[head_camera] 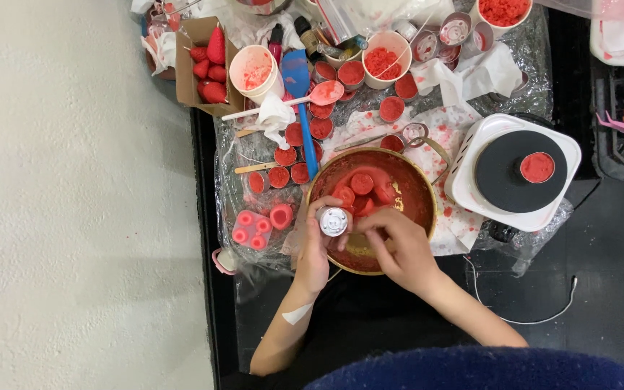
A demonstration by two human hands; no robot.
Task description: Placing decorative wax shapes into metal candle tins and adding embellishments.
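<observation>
Small metal tealight cup (pixel 334 221) held over a wax-smeared brass bowl (pixel 420 189), centre of frame.

Left hand (pixel 313 253) fingers closed around the cup, bottom up; right hand (pixel 399 245) fingertips pinched against its side. Red wax discs (pixel 361 183) lying in the bowl; hot plate (pixel 516 172) at right.

Our right hand (pixel 397 245) covers the near rim of the bowl (pixel 420 189), and its fingertips are hidden against the small metal cup (pixel 333 222), so we cannot see how they grip it. The top edge cuts off a paper cup (pixel 503 12). The right edge cuts off the tray (pixel 619 155).
</observation>
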